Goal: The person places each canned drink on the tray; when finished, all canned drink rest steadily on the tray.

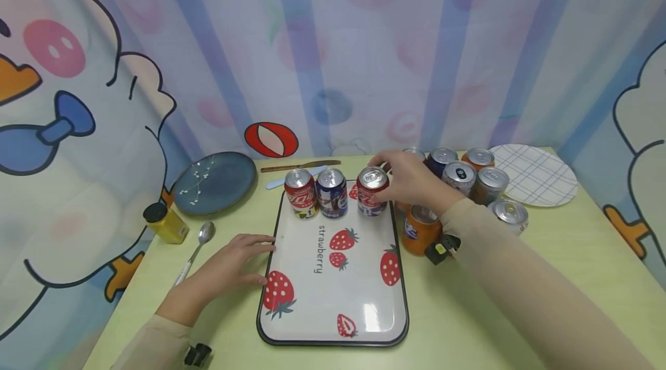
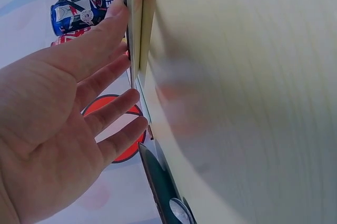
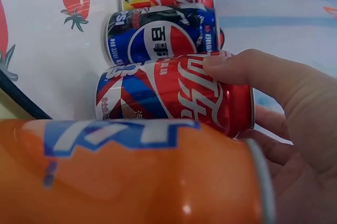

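Note:
A white tray (image 1: pixel 359 306) with strawberry prints and a dark rim lies on the table. Along its far edge stand a red cola can (image 1: pixel 300 193) and a blue Pepsi can (image 1: pixel 332 192), side by side. To their right, my right hand (image 1: pixel 411 179) grips another red cola can (image 1: pixel 372 191) near its top, thumb and fingers around it; this can (image 3: pixel 174 95) is upright at the tray's far right. My left hand (image 1: pixel 229 272) rests at the tray's left rim, fingers extended and holding nothing. In the left wrist view its fingers (image 2: pixel 113 105) are spread.
Right of the tray stand several cans, including an orange one (image 1: pixel 420 230) close under my right forearm. Behind them lies a checked plate (image 1: pixel 536 176). On the left are a dark plate (image 1: pixel 215 185), a yellow bottle (image 1: pixel 166 224) and a spoon (image 1: pixel 205 234); a knife (image 1: pixel 300 166) lies behind the tray.

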`<state>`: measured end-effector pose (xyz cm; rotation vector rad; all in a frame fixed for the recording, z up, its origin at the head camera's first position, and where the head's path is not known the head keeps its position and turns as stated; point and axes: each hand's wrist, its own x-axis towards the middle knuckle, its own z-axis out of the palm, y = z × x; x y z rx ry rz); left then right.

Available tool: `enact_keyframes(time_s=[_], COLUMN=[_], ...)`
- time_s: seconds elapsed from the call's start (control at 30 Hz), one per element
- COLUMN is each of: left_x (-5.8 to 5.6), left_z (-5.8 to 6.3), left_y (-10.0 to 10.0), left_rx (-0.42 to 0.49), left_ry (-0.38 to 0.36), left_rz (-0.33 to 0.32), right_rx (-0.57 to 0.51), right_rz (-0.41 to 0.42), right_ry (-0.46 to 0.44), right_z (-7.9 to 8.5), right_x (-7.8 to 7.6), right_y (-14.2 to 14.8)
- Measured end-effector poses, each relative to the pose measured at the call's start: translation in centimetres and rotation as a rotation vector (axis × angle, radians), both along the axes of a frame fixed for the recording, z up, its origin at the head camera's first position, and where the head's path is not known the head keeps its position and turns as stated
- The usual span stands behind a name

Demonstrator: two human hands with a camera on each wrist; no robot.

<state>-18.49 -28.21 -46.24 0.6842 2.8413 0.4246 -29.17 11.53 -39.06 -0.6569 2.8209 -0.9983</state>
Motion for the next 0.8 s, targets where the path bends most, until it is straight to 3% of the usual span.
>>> enact_keyframes(time_s=[0.13,0.43,0.67,0.8], left_x=[0.0,0.2,0.3,0.3], left_z=[-0.1,-0.1,0.1,0.3], left_y=[-0.1,-0.1,0.2,0.2], left_rx=[0.005,0.007,0.009,-0.002], left_ry=[0.000,-0.027,-0.034,-0.039], left_rz=[-0.007,0.031,0.029,0.056], right_rx=[-0.012,-0.032,0.030,0.063], right_rz=[-0.001,0.019,0.014,0.034], right_ry=[-0.040,-0.040,-0.026,0.019], right_z=[-0.5,-1.3,-1.4,-1.0], right_x=[-0.8,-1.9,-1.9,-1.1], right_y=[-0.4,-1.0,-0.5,-0.2])
